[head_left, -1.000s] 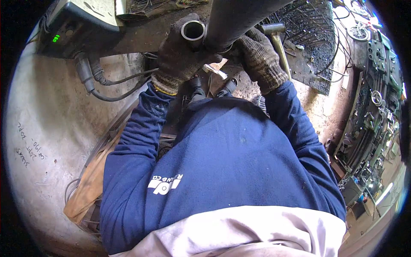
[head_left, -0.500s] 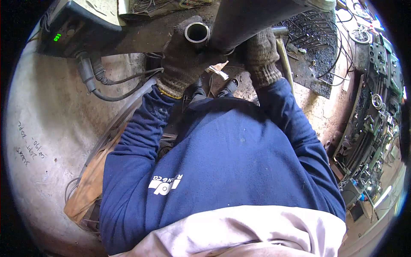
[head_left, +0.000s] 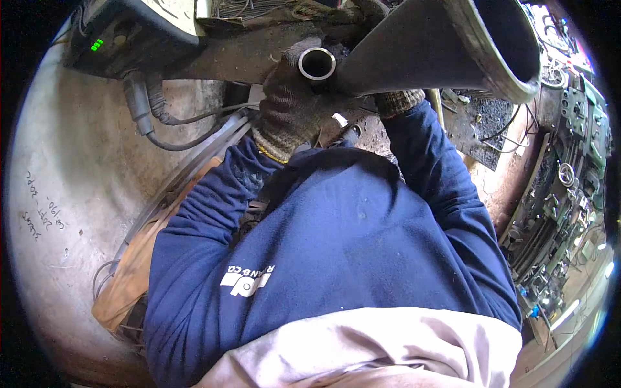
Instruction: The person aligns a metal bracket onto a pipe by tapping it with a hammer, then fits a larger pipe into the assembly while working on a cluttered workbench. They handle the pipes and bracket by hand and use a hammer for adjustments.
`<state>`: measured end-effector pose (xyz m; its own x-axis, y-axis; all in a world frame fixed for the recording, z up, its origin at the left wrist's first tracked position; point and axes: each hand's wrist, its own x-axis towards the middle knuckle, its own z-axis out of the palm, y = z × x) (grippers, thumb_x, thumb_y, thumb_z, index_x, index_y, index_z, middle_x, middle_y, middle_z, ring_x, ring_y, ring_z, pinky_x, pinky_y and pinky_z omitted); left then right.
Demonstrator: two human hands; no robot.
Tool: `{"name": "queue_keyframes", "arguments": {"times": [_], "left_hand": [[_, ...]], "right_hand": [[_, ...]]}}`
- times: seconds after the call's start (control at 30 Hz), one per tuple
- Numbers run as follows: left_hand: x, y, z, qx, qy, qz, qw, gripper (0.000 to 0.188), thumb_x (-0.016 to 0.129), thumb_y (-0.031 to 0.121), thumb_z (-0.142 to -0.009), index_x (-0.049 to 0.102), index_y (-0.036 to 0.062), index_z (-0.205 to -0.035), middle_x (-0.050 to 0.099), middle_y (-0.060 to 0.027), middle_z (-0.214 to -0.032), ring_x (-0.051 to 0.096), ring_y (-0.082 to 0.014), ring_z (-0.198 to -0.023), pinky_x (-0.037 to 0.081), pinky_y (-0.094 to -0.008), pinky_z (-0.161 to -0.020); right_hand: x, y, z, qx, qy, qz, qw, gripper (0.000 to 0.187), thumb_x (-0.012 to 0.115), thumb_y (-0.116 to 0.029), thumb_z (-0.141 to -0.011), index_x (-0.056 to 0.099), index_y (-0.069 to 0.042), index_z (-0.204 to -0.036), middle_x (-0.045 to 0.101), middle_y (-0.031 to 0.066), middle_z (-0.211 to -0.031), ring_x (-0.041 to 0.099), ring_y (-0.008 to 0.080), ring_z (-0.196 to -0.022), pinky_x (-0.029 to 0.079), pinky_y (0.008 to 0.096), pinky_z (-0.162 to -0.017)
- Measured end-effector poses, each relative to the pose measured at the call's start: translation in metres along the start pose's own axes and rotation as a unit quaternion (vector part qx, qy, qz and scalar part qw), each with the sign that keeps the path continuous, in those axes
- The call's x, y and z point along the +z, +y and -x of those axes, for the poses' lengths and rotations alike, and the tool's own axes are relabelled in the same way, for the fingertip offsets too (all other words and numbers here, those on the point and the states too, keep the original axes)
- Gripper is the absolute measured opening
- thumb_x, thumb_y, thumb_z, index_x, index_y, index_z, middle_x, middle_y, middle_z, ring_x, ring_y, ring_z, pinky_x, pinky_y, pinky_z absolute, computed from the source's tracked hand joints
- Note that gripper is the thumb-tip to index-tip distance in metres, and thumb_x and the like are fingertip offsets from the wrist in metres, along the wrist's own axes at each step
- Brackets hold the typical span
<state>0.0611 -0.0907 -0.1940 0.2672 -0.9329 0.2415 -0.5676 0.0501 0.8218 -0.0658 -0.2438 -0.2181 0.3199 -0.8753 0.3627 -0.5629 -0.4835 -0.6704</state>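
My left hand, in a dirty grey knitted glove, is closed round a short metal tube whose open round end points up toward me. Close against that tube is a large dark flared metal pipe, its wide mouth open at the upper right. Whether the tube and the pipe are joined, I cannot tell. Below the flared pipe my right hand shows only its glove cuff; the pipe hides its fingers.
At the upper left stands a dark machine box with a green lit display and a thick cable plug. Blackened metal grating lies to the right, beside a wooden handle. A tan cloth hangs at the lower left.
The flared pipe has tipped over, bringing its wide mouth into view at right and covering most of my right hand. The tube and my left hand appear lower and farther right.
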Motion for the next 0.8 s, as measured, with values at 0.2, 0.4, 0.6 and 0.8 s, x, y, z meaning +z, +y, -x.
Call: {"name": "queue_keyframes", "arguments": {"times": [0.2,0.4,0.6,0.8], "left_hand": [[-0.002,0.001,-0.007,0.008,0.003,-0.004,1.000,0.091,0.097,0.047,-0.058,0.057,0.0053,-0.128,0.067,-0.0155,-0.116,0.067,-0.0342,-0.106,0.054,-0.0445,-0.091],[0.003,-0.005,-0.006,0.004,0.027,-0.010,1.000,0.094,0.099,0.046,-0.055,0.056,0.0060,-0.129,0.068,-0.0151,-0.114,0.069,-0.0336,-0.104,0.056,-0.0443,-0.090],[0.008,-0.004,-0.002,0.052,0.053,-0.089,0.993,0.098,0.101,0.043,-0.052,0.055,0.0066,-0.131,0.069,-0.0150,-0.113,0.070,-0.0330,-0.102,0.057,-0.0444,-0.088],[0.005,0.037,0.038,-0.095,0.144,0.056,0.983,0.061,0.086,0.032,-0.080,0.061,0.0038,-0.127,0.069,-0.0148,-0.113,0.068,-0.0287,-0.104,0.053,-0.0410,-0.093]], "right_hand": [[-0.013,-0.001,-0.001,0.032,-0.022,-0.016,0.999,0.050,0.056,-0.043,-0.102,0.064,-0.005,-0.134,0.068,0.0198,-0.126,0.067,0.0300,-0.114,0.051,0.0375,-0.098],[-0.049,-0.023,0.022,0.154,-0.062,-0.090,0.982,0.054,0.055,-0.047,-0.102,0.063,-0.005,-0.136,0.068,0.0209,-0.128,0.067,0.0296,-0.115,0.050,0.0361,-0.099],[-0.083,-0.028,0.064,0.289,-0.203,-0.300,0.886,0.035,0.063,-0.025,-0.100,0.064,-0.003,-0.127,0.068,0.0109,-0.113,0.067,0.0191,-0.093,0.055,0.0311,-0.077],[-0.086,-0.059,0.072,0.314,-0.179,-0.342,0.867,0.033,0.065,-0.032,-0.097,0.067,-0.001,-0.109,0.064,0.0043,-0.081,0.057,0.0115,-0.063,0.046,0.0277,-0.057]]}}
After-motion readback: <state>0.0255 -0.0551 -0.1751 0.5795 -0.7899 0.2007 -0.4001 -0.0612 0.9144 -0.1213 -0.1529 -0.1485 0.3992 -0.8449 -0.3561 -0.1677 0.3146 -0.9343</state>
